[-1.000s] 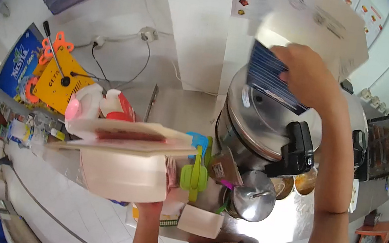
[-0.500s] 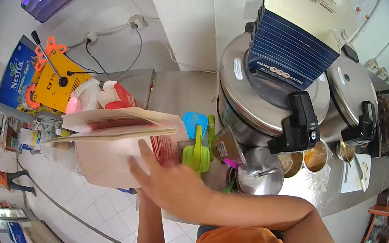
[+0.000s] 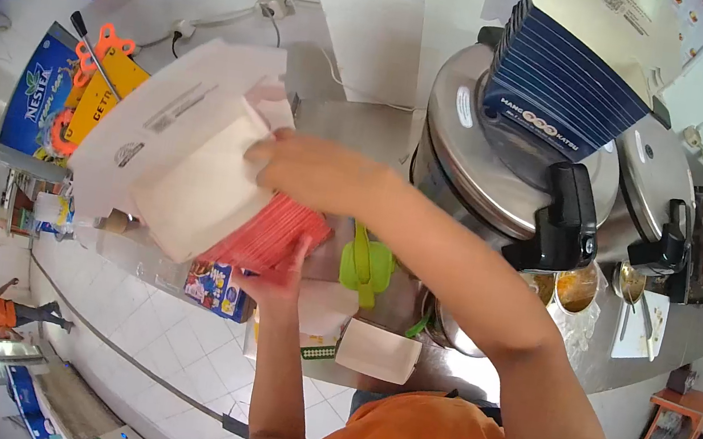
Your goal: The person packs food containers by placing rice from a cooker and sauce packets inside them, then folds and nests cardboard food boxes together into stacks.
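Note:
A stack of red-sided paper food boxes (image 3: 273,231), white inside with open flaps, tilts at the left centre of the head view. My left hand (image 3: 279,274) holds the stack from below, its fingers against the red sides. With fingers bent, my right hand (image 3: 308,173) grips the near wall of the top white box (image 3: 195,184). A stack of dark blue boxes (image 3: 560,78) rests on the lid of a large steel cooker (image 3: 454,131). One loose white box (image 3: 378,352) sits on the counter near my body.
Green plastic tool (image 3: 365,266) on the counter; second cooker (image 3: 660,164) at right, with metal containers of food (image 3: 577,289) in front. A white board (image 3: 642,325) bears utensils. Yellow machine (image 3: 102,108) at left. Another person in orange (image 3: 0,312) is far left.
The red stack has tilted up, showing its white inside and flaps. My right hand has moved from the stack's near side up to the top box. The view has shifted slightly.

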Demonstrator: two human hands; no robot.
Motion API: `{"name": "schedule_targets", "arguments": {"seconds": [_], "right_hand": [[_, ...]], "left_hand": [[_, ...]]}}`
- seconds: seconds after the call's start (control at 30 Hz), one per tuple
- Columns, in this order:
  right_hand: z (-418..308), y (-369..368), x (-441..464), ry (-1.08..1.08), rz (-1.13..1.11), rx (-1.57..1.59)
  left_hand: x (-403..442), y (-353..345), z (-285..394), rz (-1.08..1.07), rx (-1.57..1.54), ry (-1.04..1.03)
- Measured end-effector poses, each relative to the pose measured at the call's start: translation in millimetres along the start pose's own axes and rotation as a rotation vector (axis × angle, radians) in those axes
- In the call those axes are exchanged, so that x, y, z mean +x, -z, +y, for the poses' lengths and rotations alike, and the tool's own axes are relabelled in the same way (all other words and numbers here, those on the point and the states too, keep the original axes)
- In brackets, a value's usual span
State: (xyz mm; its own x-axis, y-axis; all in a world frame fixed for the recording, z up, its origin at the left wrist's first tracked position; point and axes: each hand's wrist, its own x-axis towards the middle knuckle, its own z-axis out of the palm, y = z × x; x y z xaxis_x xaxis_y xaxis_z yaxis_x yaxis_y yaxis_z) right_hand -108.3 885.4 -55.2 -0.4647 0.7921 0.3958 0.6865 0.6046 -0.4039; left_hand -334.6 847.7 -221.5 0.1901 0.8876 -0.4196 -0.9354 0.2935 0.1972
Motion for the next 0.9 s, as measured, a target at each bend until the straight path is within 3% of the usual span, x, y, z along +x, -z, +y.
{"name": "schedule_targets", "arguments": {"seconds": [0.07,0.2,0.37,0.5,0.7,0.73,0.77,0.83,0.9], "right_hand": [[17.0,7.7,9.1,-0.033,-0.013,-0.023],[53.1,21.0,7.5,-0.028,0.036,-0.085],[81.4,21.2,3.5,-0.144,0.203,-0.266],[103.0,29.4,-3.2,-0.345,0.151,-0.551],[115.4,59.1,8.1,-0.725,0.069,-0.811],[127.0,59.4,8.5,-0.737,0.096,-0.830],[133.4,63.5,7.2,-0.751,0.125,-0.848],[116.7,74.7,6.8,-0.786,0.123,-0.788],[66.9,112.5,2.0,-0.789,0.124,-0.699]], "left_hand": [[8.0,-17.2,-11.5,0.056,-0.101,0.020],[47.1,-34.0,-26.2,0.011,0.064,-0.090],[126.6,-50.0,-36.6,-0.075,0.011,0.115],[173.9,-75.6,-67.2,-0.194,0.164,0.161],[229.0,-139.6,-125.6,-0.202,0.296,0.348],[242.7,-149.9,-134.7,-0.012,0.178,0.424],[256.2,-153.4,-144.0,-0.063,0.268,0.404],[277.4,-157.9,-161.1,-0.166,0.450,0.358],[277.3,-170.2,-168.8,-0.096,0.404,0.373]]}}
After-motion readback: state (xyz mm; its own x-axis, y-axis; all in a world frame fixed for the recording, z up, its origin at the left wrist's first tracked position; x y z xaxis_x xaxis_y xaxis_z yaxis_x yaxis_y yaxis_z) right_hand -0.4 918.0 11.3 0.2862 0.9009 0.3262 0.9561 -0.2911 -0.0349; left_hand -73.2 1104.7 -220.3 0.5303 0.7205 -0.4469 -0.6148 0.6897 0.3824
